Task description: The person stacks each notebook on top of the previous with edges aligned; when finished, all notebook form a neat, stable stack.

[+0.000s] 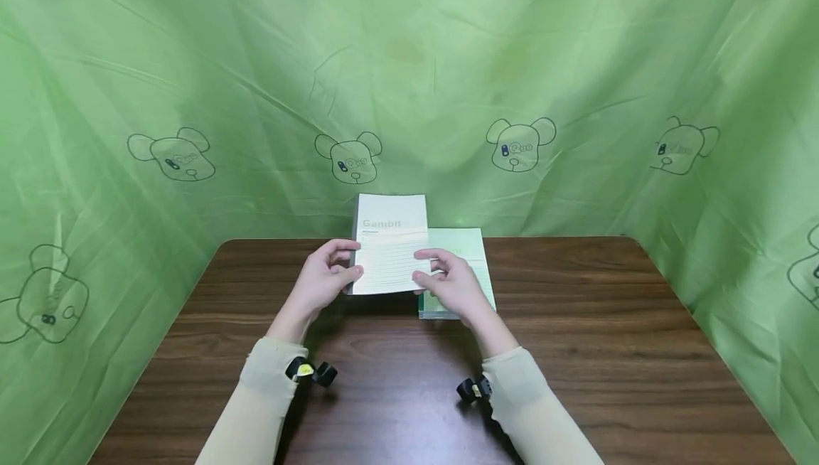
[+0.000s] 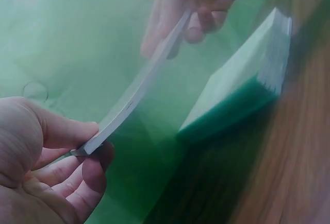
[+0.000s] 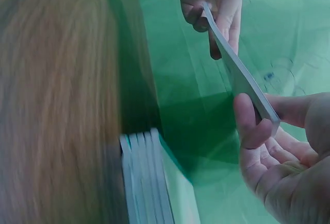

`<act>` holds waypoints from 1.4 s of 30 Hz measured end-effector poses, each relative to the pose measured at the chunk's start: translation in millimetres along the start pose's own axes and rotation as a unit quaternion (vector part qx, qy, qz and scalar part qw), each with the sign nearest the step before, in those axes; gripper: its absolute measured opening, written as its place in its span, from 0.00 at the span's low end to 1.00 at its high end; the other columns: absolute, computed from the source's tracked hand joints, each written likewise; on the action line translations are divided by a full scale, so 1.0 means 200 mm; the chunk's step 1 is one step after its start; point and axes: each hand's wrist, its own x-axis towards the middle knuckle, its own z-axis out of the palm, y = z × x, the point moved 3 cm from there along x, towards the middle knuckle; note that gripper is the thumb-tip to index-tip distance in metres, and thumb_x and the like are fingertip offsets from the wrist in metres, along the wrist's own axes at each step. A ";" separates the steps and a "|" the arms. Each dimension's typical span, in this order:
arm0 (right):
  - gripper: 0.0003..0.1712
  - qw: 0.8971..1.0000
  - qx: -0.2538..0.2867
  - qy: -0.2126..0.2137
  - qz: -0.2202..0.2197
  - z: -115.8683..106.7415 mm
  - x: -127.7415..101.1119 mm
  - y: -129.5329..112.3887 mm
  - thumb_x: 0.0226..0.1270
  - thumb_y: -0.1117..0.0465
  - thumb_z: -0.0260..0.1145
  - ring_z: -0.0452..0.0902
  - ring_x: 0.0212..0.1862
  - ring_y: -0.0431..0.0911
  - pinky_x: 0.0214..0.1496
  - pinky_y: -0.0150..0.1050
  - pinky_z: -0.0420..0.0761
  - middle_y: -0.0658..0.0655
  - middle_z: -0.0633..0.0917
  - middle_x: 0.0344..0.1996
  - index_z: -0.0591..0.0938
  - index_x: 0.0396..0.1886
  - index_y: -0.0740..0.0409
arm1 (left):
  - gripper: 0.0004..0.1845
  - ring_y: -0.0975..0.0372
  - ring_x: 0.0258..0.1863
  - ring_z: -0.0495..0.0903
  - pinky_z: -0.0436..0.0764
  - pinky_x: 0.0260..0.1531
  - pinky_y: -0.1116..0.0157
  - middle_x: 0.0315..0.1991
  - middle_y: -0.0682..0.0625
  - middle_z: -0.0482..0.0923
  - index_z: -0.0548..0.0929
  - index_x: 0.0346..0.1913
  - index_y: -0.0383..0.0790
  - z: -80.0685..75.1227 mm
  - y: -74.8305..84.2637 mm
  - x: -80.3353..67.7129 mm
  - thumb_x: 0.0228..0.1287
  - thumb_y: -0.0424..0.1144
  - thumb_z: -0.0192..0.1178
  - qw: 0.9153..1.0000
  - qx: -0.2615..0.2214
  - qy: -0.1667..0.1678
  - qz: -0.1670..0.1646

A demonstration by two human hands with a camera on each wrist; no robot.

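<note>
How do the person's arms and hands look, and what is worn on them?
Both hands, left hand and right hand, are bare. Long cream sleeves cover both arms to the wrists. A small black device with a yellow mark sits at each wrist.

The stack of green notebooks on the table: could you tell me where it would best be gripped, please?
Probably by its long right edge, coming from the right: the stack of green notebooks lies flat on the table, and that side is free, while the held notebook and both hands cover its left part.
</note>
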 end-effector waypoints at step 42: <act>0.26 0.993 -0.087 -0.049 0.063 -0.54 -0.10 0.24 0.78 0.64 0.71 0.84 0.37 0.51 0.43 0.44 0.84 0.60 0.86 0.40 0.78 0.70 0.70 | 0.20 0.60 0.29 0.85 0.89 0.37 0.54 0.51 0.37 0.84 0.85 0.61 0.30 0.61 -0.11 0.12 0.67 0.23 0.68 0.999 -0.011 -0.015 -0.043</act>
